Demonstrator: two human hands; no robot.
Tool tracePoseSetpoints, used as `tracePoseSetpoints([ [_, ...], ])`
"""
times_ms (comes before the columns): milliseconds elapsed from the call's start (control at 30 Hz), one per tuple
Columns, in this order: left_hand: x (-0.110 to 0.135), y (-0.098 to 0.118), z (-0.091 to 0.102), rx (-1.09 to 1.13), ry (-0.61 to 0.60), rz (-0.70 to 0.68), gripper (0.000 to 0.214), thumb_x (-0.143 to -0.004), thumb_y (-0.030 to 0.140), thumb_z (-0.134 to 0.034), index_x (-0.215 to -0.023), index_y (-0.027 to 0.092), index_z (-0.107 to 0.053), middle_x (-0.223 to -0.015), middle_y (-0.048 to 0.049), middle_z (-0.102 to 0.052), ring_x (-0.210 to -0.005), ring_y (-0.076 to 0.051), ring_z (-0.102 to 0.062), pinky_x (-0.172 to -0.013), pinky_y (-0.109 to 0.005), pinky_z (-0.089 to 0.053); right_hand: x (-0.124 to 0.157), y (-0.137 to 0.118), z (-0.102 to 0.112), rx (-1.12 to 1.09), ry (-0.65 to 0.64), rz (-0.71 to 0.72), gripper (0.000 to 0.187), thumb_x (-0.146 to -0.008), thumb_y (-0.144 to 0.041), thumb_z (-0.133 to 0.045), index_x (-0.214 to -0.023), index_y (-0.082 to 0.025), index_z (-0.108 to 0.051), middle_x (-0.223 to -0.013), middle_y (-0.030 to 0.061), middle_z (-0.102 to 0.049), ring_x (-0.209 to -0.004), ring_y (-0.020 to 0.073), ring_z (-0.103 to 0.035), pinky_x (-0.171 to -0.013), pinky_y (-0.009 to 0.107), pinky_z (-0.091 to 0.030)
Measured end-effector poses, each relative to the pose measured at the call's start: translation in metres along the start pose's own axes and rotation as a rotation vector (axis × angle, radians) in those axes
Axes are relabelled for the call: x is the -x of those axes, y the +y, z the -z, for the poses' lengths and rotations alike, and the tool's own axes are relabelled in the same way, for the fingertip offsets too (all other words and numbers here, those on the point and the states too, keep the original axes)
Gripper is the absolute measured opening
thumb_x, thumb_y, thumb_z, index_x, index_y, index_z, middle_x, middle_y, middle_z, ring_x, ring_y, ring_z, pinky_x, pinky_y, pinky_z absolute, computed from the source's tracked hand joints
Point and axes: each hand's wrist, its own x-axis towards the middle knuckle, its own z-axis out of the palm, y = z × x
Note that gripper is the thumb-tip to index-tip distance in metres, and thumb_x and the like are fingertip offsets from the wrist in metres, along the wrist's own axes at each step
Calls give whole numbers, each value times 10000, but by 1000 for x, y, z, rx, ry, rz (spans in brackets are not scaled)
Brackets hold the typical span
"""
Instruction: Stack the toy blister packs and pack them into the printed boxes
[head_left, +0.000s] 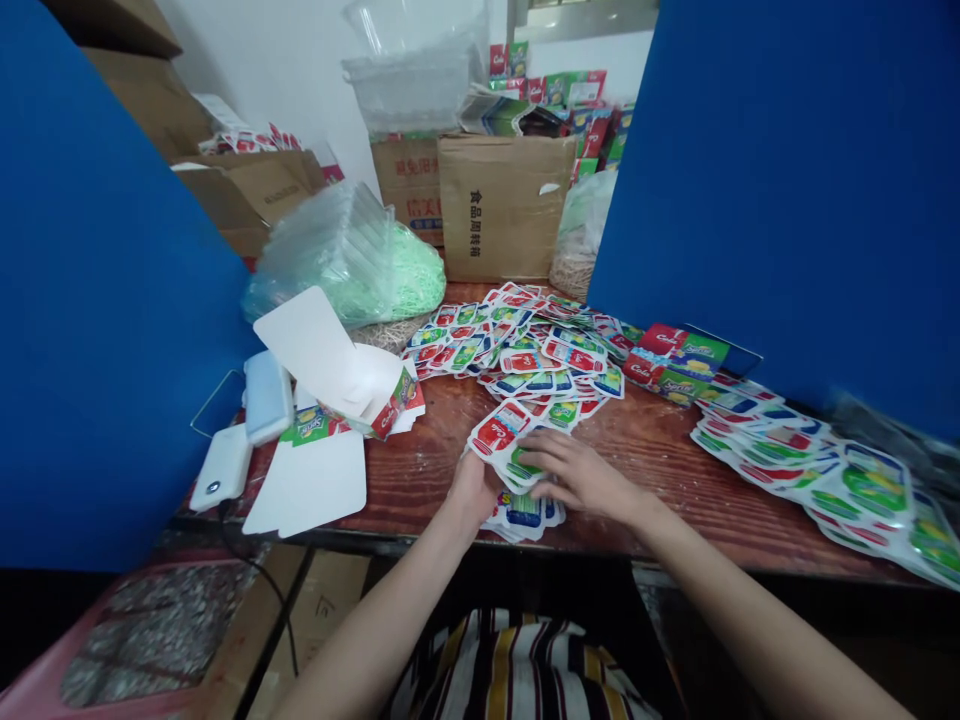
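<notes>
My left hand (pixel 471 490) grips the left side of a small stack of colourful drink-label packets (pixel 517 470) at the front edge of the wooden table (pixel 420 470). My right hand (pixel 574 470) lies on top of the same stack, fingers curled over it and pointing left. Red, green and blue packets stick out from under both hands. A wide heap of the same packets (pixel 525 345) is spread over the table's middle, just behind the hands.
Flat white cartons (pixel 322 420) and two white power banks (pixel 247 430) lie at the left. More packets (pixel 825 465) run along the right edge. Blue panels (pixel 787 180) stand on both sides. A bag of green stuff (pixel 360 260) and cardboard boxes (pixel 499 205) stand behind.
</notes>
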Motion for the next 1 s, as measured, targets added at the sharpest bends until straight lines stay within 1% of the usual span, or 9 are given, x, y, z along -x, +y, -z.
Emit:
tracePoseSetpoints([
  [67, -1, 1, 1, 21, 0, 7, 274, -886, 150, -456, -1107, 101, -611, -937, -97, -717, -775, -178, -686, -789, -320, -555, 2, -1, -4, 49, -24, 11, 543, -851, -456, -618, -1309, -183, -512, -1348, 129, -530, -1264, 253, -463, -1085, 457, -372],
  [200, 4, 7, 1, 13, -119, 102, 377, -953, 384, -373, -1091, 111, -593, -934, -125, -705, -860, -233, -684, -840, -412, -537, 1, 3, -8, 195, -4, -21, 400, -916, -188, -477, -1314, -207, -521, -1307, 100, -577, -1203, 246, -515, -1029, 450, -425],
  [367, 16, 25, 1, -30, -271, 89, 593, -890, 653, -329, -1099, 135, -529, -970, -185, -679, -934, -306, -680, -866, -489, -502, -10, 1, -3, 87, 400, -301, 314, -933, -172, -402, -1184, -185, -591, -1061, 90, -688, -937, 198, -640, -817, 321, -523],
  [567, 21, 32, 8, -91, -257, 136, 563, -909, 606, -334, -1206, 152, -486, -975, -161, -678, -919, -295, -680, -869, -470, -489, -36, -39, 22, -698, 817, -655, 266, -872, -405, -585, -1062, -219, -575, -915, 24, -673, -725, 157, -618, -639, 262, -520],
  [667, 24, 35, 10, -32, -278, 110, 547, -916, 576, -359, -1208, 145, -527, -1024, -137, -682, -980, -279, -657, -918, -447, -473, -43, -55, 9, -1179, 767, -708, 408, -829, -459, -625, -1151, -224, -540, -955, 33, -688, -707, 166, -644, -613, 279, -538],
  [733, 25, 40, 13, -52, -281, 96, 560, -899, 591, -397, -1188, 136, -548, -1031, -131, -684, -985, -280, -647, -907, -438, -479, -41, -56, -11, -1280, 679, -787, 451, -797, -500, -637, -1126, -204, -555, -905, 43, -697, -669, 180, -645, -594, 301, -538],
  [800, 24, 47, 18, -160, -217, 10, 573, -863, 627, -448, -1163, 149, -546, -962, -116, -689, -901, -266, -657, -845, -419, -498, -34, -49, -33, -1108, 632, -872, 436, -781, -520, -627, -1052, -181, -583, -862, 54, -696, -680, 199, -641, -611, 320, -532],
  [900, 21, 52, 27, -467, -55, -292, 523, -783, 556, -637, -1144, 193, -529, -857, -56, -672, -759, -190, -641, -774, -329, -493, -20, -36, -56, -537, 568, -921, 377, -825, -475, -557, -1035, -166, -604, -865, 84, -685, -762, 237, -639, -698, 359, -523],
  [1000, 19, 49, 34, -761, 22, -481, 546, -630, 379, -817, -1078, 195, -566, -916, -58, -659, -881, -206, -631, -853, -313, -457, -10, -30, -63, -102, 443, -901, 375, -863, -441, -514, -1087, -155, -606, -961, 131, -654, -892, 292, -630, -751, 401, -516],
])
